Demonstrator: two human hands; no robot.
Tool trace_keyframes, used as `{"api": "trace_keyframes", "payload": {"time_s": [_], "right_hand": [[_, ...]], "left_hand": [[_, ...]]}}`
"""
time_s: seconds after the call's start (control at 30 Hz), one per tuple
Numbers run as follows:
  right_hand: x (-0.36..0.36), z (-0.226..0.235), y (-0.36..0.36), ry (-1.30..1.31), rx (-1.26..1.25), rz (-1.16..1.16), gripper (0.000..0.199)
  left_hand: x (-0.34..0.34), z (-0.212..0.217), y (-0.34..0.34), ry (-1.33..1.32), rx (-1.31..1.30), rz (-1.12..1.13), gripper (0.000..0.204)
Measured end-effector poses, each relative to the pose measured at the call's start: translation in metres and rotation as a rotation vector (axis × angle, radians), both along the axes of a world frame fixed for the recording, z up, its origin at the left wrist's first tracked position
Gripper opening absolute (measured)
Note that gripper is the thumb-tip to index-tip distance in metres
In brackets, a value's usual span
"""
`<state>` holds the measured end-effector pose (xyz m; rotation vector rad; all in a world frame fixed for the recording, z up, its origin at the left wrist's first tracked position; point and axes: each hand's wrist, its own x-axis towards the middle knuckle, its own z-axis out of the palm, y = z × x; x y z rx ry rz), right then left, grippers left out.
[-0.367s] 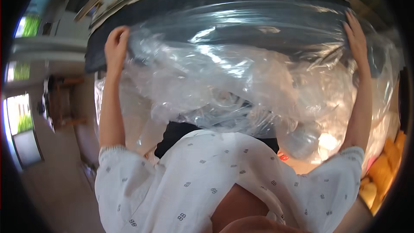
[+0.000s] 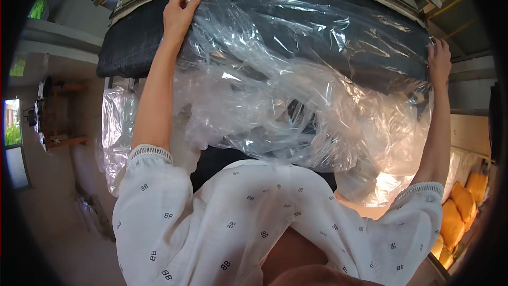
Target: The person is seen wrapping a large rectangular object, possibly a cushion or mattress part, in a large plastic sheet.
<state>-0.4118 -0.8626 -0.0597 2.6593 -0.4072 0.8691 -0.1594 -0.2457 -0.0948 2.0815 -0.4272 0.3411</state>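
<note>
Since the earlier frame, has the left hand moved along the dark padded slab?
Yes. The left hand, gripping the clear plastic sheet, has shifted rightward and up along the dark slab, farther from its left end.

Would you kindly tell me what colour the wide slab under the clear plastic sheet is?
The slab is dark grey, almost black, seen best in the head view, where the plastic sheet leaves it bare.

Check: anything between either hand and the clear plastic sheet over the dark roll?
Nothing visible. The left hand and right hand each already grip an edge of the clear plastic sheet draped over the dark roll; no gap, nothing between.
</note>
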Motion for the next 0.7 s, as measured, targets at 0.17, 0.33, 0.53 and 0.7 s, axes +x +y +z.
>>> {"api": "trace_keyframes", "payload": {"time_s": [0.17, 0.33, 0.53, 0.7], "right_hand": [[0.036, 0.006, 0.167, -0.062, 0.737, 0.515, 0.016], [0.063, 0.007, 0.296, 0.235, 1.243, 0.71, 0.023], [0.124, 0.003, 0.377, 0.424, 0.981, 0.81, 0.029], [0.142, 0.016, 0.371, 0.334, 1.763, 0.776, 0.021]], "left_hand": [[-0.017, 0.017, 0.006, 0.101, -0.139, -0.051, 0.028], [-0.038, 0.035, 0.04, -0.091, 0.325, 0.184, 0.027], [-0.042, 0.028, 0.035, 0.095, 0.09, 0.115, 0.024], [-0.026, 0.022, 0.038, 0.32, -0.439, -0.082, 0.019]]}}
